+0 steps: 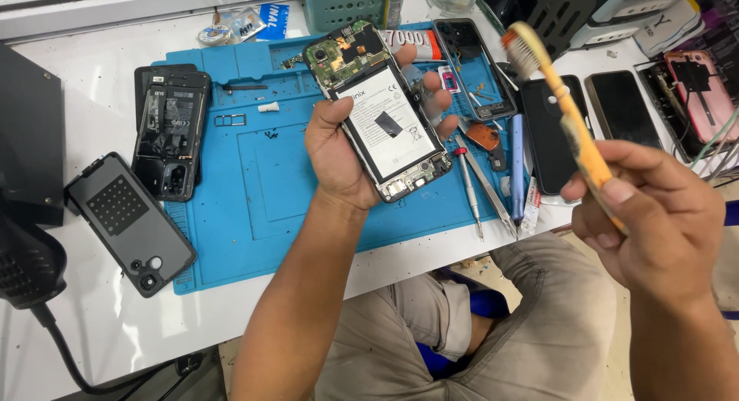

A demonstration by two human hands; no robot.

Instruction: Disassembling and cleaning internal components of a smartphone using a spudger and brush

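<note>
My left hand (339,151) grips an opened phone (377,108) with its back removed, so the white battery and the green circuit board at its top end show. It hovers above the blue work mat (254,178). My right hand (654,216) is raised at the right, closed around the handle of an orange toothbrush (566,108) whose worn bristle head points up and to the left, apart from the phone.
On the mat's left lie a stripped phone frame (171,131) and a grey back cover (129,224). Tweezers and screwdrivers (485,178) rest at the mat's right. Black phones (550,135) and a pink one (702,93) sit further right. A green basket (342,5) stands behind.
</note>
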